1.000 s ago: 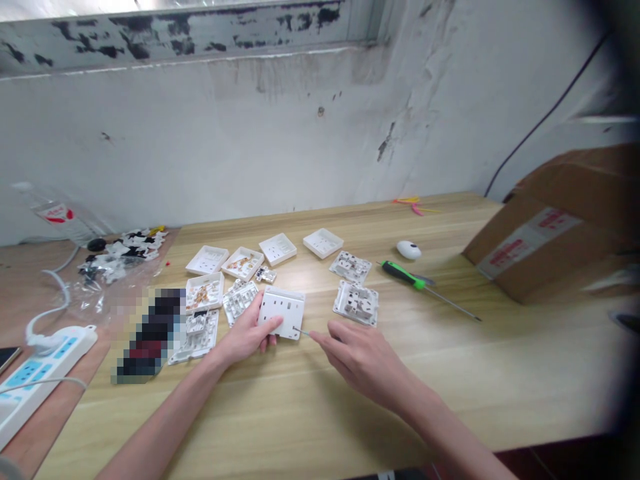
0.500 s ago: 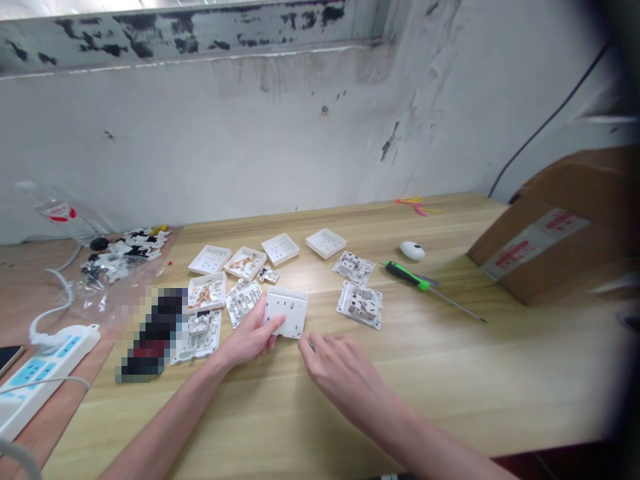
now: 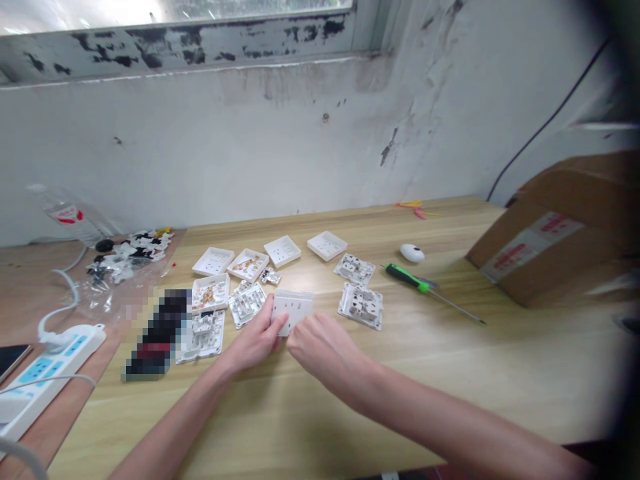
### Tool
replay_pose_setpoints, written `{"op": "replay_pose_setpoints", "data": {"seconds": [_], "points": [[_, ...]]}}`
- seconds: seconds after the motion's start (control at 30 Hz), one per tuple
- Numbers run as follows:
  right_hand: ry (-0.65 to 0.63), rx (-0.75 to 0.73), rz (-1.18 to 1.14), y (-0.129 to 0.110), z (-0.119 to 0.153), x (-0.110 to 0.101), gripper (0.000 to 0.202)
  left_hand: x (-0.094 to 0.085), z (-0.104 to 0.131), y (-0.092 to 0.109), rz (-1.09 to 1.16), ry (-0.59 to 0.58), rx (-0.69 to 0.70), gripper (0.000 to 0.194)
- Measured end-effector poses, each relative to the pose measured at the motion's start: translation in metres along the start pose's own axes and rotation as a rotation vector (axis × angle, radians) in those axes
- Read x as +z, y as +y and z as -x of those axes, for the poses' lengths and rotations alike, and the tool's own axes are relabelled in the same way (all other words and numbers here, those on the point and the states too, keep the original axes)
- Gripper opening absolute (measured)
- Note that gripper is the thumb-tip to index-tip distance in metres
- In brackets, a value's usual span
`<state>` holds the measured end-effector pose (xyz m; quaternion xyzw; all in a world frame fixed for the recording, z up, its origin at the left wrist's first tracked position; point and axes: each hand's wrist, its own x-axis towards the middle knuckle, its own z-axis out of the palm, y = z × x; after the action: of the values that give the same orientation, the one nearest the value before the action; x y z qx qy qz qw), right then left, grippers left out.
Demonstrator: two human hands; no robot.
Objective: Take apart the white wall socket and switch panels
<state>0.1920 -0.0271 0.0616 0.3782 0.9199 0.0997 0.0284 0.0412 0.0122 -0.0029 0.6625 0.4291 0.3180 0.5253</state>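
My left hand grips a white wall socket plate with slots in it, thumb on its face and fingers behind. Closed into a fist, my right hand covers the plate's lower right corner; whatever its fingers hold is hidden. Left of the plate lie a white socket frame and a small metal-and-white part. Another socket frame rests nearer to me. To the right are two more socket frames, an upper one and a lower one.
White covers stand along the back, and one tray holds copper pieces. A green-black screwdriver and a white oval object lie right, before a cardboard box. A power strip and bagged parts are left.
My right hand has turned and moved up and left over the plate's lower right corner. The small greenish thing seen at its fingers is now hidden. The view has shifted slightly.
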Motion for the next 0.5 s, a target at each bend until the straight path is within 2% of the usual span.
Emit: {"op": "replay_pose_setpoints", "data": {"seconds": [0.07, 0.13, 0.23, 0.33, 0.5], "points": [[-0.015, 0.003, -0.006, 0.003, 0.003, -0.002, 0.026, 0.0, 0.0, 0.0, -0.009, 0.001, 0.012, 0.027], [-0.008, 0.025, -0.036, 0.011, 0.012, -0.003, 0.024, -0.003, -0.001, -0.002, 0.011, -0.007, -0.034, 0.028], [0.036, 0.148, -0.097, 0.026, 0.028, -0.003, 0.02, -0.008, -0.004, -0.007, 0.051, -0.011, -0.083, 0.032], [0.089, 0.236, -0.155, 0.037, 0.036, 0.004, 0.018, -0.01, -0.007, -0.014, 0.078, 0.01, -0.092, 0.036], [0.204, 0.23, -0.226, 0.039, 0.031, 0.021, 0.019, -0.006, -0.006, -0.016, 0.083, 0.008, -0.08, 0.035]]}}
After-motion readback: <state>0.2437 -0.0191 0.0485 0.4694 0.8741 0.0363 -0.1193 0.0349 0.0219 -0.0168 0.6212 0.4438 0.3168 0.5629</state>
